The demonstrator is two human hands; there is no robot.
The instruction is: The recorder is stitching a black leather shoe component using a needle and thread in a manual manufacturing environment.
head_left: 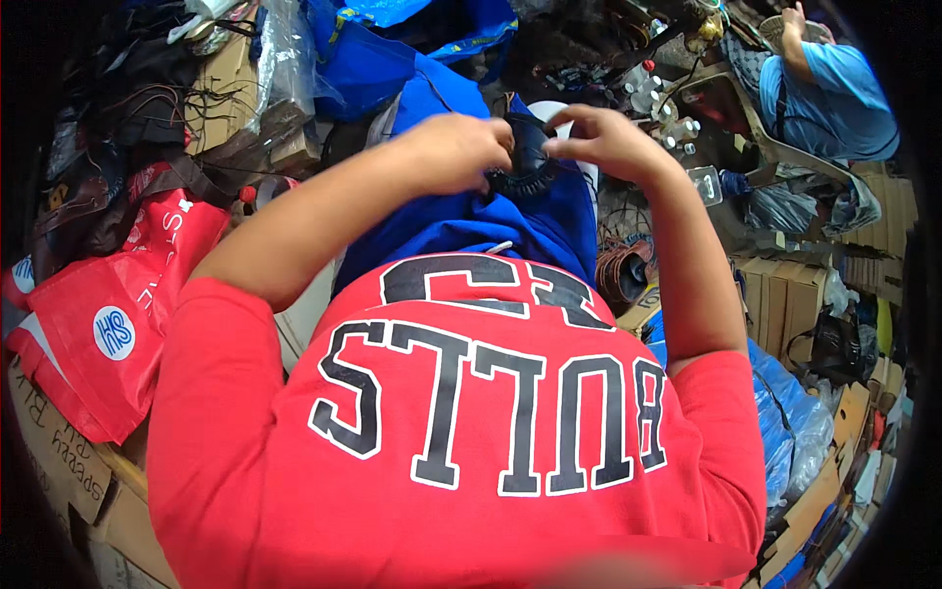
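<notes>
A dark, curved piece with a ridged edge [530, 169], perhaps part of a shoe, lies in my lap on blue shorts [422, 221]. My left hand [461, 152] is beside its left edge, closed, with the fingers curled inward and their tips partly hidden. Just above the piece's right side is my right hand [606, 142], its thumb and bent fingers drawn together. Anything thin or small in either hand is too fine to make out. A white rounded shape [554, 113] shows behind the right fingertips.
A red bag [118, 314] lies at the left, near cardboard [221, 93] and clear plastic. Blue sheeting [392, 59] is bunched ahead. Several plastic bottles [677, 126] stand at the right. Another person in a light blue shirt [834, 98] sits at the far right. Stacked cardboard [785, 299] is beside me.
</notes>
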